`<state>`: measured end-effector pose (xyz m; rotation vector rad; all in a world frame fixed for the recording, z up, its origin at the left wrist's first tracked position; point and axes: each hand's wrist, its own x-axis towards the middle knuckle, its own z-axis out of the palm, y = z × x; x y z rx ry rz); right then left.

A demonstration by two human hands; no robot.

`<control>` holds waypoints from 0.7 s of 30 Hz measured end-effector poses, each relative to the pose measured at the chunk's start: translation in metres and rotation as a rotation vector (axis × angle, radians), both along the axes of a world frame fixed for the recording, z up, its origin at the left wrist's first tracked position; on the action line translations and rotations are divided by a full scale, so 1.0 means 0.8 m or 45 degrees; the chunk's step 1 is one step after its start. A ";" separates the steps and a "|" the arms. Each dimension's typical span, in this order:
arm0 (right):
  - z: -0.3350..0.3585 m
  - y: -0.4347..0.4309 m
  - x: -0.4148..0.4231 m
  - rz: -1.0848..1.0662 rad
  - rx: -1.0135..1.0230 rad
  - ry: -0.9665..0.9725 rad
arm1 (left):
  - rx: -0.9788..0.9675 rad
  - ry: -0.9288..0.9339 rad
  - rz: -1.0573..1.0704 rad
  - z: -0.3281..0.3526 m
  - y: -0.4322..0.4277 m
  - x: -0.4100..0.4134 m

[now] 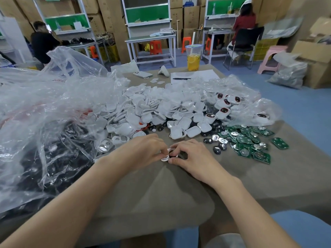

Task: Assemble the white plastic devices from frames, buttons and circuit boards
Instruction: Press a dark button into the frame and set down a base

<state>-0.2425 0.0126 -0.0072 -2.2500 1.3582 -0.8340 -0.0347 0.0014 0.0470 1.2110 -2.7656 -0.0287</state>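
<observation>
My left hand (143, 149) and my right hand (191, 156) meet over the table's middle and both pinch one small white frame (165, 159) with a dark button piece (172, 153) set in it; fingers hide most of it. Behind my hands lies a big heap of white plastic shells (152, 108). Loose black and silver buttons (217, 140) are scattered to the right, beside a pile of green circuit boards (250, 142). Several finished white devices with dark faces (223, 110) lie at the back right.
Crumpled clear plastic bags (53, 113) cover the left side, with dark parts under them. A cup of orange drink (193, 58), a phone (142, 74), paper and a pen (181, 78) stand at the far edge. Two people sit at benches beyond.
</observation>
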 end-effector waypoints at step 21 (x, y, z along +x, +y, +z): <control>-0.002 -0.001 0.001 -0.004 -0.013 0.021 | -0.250 0.134 0.061 -0.038 0.043 0.011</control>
